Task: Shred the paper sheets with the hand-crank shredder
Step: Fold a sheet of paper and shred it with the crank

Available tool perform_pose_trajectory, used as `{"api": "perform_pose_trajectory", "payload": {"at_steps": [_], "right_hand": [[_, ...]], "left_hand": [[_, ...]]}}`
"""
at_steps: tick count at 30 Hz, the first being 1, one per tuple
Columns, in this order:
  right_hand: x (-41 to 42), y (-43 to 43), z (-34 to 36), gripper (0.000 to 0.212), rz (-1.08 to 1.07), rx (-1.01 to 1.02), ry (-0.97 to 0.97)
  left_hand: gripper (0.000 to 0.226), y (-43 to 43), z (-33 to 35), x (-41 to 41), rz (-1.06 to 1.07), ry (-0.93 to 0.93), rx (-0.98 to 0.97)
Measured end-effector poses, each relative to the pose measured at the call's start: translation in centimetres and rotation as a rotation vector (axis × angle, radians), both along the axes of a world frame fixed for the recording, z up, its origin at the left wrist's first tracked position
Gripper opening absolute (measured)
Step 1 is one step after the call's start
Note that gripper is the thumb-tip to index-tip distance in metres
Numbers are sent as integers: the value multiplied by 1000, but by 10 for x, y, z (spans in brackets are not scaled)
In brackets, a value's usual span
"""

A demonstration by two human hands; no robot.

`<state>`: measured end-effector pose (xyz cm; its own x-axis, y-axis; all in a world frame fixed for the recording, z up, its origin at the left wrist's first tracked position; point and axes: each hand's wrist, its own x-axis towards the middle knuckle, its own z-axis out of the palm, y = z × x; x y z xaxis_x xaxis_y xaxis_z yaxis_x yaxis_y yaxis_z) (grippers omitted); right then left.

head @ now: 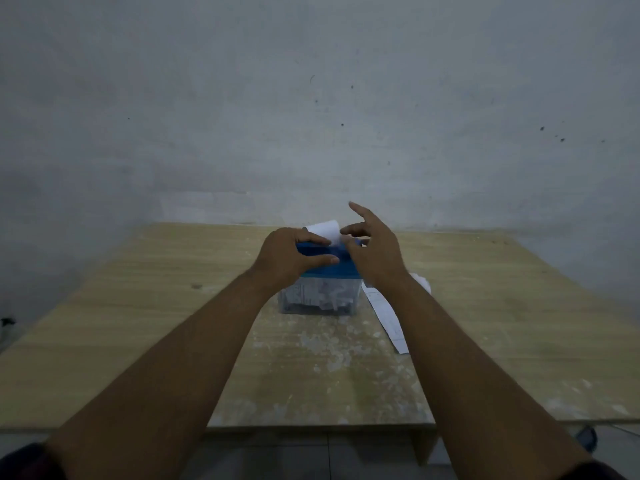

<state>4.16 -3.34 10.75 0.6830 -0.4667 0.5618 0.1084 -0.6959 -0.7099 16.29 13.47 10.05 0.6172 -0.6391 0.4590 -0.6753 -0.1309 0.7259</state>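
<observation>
A small hand-crank shredder (320, 296) stands at the table's middle, with a blue lid (323, 259) over a clear bin that holds several paper shreds. A white paper sheet (327, 230) sticks up out of the lid's slot. My left hand (289, 256) grips the lid's left end, thumb on the front and fingers on top by the paper. My right hand (375, 249) hovers over the lid's right end with its fingers spread and straight, holding nothing. The crank is hidden behind that hand.
More white paper sheets (388, 313) lie on the wooden table (138, 306) just right of the shredder, partly under my right forearm. A grey wall stands close behind the table. The table's front edge runs across the bottom, with tiled floor below it.
</observation>
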Motion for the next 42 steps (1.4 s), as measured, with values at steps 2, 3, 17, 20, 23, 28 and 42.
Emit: {"api": "perform_pose_trajectory", "payload": {"at_steps": [2, 3, 17, 20, 23, 28, 42], "right_hand": [[-9, -4, -10, 44, -86, 56, -52], [-14, -6, -16, 37, -145, 94, -56], [-57, -5, -70, 13, -220, 400, 144], [-63, -3, -59, 11, -219, 425, 51], [-69, -3, -57, 11, -162, 449, 22], [-65, -4, -28, 12, -80, 473, -120], [-7, -42, 21, 19, -123, 493, 56]], "left_hand": [[40, -1, -3, -1, 3, 15, -20], [40, -1, -4, 0, 7, 28, -26], [33, -7, -9, -3, -7, 103, -64], [31, -9, -10, -3, -14, 81, -84], [28, -9, -12, 0, -25, 63, -79], [32, -10, -9, 2, -25, 129, -35], [38, -10, -10, 12, -45, 70, 16]]}}
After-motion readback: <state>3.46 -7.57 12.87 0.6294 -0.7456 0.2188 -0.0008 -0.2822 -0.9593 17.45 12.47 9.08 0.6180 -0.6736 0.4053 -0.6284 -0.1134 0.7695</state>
